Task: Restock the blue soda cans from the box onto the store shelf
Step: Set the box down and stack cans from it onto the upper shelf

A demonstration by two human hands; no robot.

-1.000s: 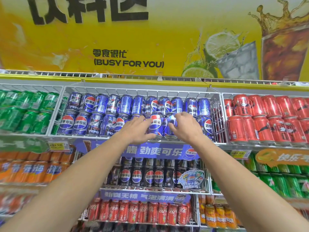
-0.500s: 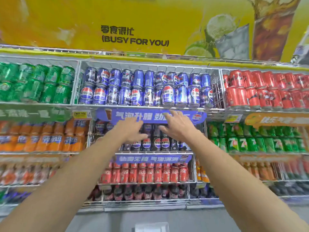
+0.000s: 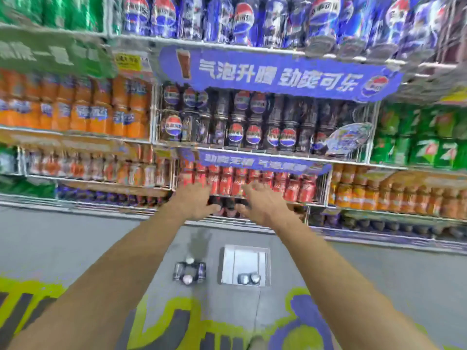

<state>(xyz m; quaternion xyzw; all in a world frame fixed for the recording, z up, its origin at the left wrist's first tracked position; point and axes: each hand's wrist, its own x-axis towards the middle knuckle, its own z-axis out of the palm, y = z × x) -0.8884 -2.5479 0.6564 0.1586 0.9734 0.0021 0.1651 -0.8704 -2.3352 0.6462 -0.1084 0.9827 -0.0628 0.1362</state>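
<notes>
Both empty hands, left hand and right hand, spread open mid-frame above the white box holding two cans at lower centre.

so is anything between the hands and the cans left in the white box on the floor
Nothing visible blocks them. The left hand and right hand are empty and spread in open air above the open-topped white cardboard box, where two cans sit exposed. A loose cluster of dark cans stands left of the box, off the path.
</notes>
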